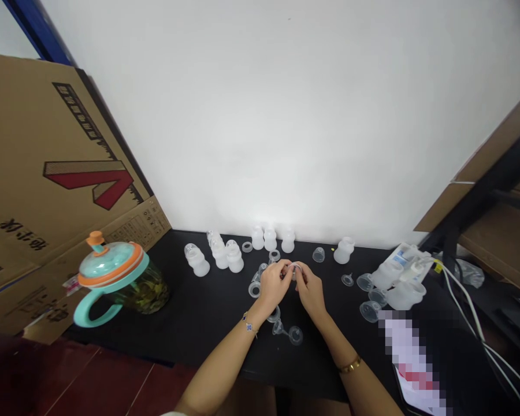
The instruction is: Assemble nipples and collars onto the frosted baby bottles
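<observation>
Close together over the middle of the black table, my left hand (276, 284) and my right hand (311, 289) both pinch a small clear ring-like part (293, 268). Fingers partly cover this part. Beside my left hand lie several clear rings, one being a white-rimmed ring (255, 289). Nearer the front edge, below my hands, sit a clear nipple piece (278, 327) and a clear round piece (295, 335). Behind my hands, several frosted bottles stand near the wall, among them a bottle (288, 240).
Capped bottles (198, 260) stand at the left, near a large teal-lidded jug (147, 289). To the right are a bottle (344, 250), clear cups (370, 311), wide frosted containers (405, 294), white cables (468, 306) and a phone (420, 387). Cardboard (34, 173) borders the left.
</observation>
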The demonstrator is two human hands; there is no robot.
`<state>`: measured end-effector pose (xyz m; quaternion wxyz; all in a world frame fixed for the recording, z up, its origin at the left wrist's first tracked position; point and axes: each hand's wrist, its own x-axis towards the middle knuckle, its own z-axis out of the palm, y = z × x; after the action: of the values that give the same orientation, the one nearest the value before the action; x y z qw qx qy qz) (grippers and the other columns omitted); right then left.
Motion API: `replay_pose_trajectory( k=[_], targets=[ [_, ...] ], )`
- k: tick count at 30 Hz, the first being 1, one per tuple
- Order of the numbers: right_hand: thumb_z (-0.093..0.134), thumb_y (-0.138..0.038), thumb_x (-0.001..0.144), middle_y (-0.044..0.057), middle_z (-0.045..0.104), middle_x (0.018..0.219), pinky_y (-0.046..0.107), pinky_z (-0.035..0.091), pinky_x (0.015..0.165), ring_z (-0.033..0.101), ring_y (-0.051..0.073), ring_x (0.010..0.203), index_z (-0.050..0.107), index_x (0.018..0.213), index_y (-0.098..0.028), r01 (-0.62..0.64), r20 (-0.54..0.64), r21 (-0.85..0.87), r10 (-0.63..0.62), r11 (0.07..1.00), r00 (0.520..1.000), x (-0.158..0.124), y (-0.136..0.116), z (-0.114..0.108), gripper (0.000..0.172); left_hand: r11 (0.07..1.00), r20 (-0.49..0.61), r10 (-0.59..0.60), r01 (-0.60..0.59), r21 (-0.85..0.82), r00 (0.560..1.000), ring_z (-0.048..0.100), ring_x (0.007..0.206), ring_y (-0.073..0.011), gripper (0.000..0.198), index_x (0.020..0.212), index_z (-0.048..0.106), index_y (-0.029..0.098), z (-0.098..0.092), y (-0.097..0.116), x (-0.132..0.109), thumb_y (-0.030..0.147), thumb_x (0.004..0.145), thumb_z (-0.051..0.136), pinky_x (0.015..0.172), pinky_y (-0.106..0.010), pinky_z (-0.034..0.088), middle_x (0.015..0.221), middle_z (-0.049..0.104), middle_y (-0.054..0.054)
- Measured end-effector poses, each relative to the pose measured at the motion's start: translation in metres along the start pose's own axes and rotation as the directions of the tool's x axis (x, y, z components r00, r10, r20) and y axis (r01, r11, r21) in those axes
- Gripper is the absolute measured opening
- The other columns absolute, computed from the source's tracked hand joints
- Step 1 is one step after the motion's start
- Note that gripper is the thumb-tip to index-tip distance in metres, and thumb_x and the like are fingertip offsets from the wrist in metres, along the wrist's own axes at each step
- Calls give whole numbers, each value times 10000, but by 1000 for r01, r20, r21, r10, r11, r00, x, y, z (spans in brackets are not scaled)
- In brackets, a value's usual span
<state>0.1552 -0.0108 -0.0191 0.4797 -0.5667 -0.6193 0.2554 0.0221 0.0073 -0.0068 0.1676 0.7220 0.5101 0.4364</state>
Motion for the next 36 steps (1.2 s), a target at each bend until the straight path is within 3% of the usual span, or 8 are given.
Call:
replay_pose_trajectory(
  k=[28,36],
  targets=[
    [402,-477,990,60,755,827,260,492,563,686,208,651,716,1122,-215,38,-19,-30,-39,999,999,1,-1,-2,429,1000,-34,28,-28,12,999,629,680,-162,183,974,763,237,-3,3,0,303,953,593,659,-257,457,752,718,-11],
    [422,-472,993,36,727,743,248,458,542,645,186,588,726,1114,-203,59,-33,-38,-60,998,998,1,0,-3,424,998,-50,56,-55,28,997,614,659,-159,181,943,773,236,-4,5,1,290,950,600,650,-260,441,742,716,-14]
  ],
)
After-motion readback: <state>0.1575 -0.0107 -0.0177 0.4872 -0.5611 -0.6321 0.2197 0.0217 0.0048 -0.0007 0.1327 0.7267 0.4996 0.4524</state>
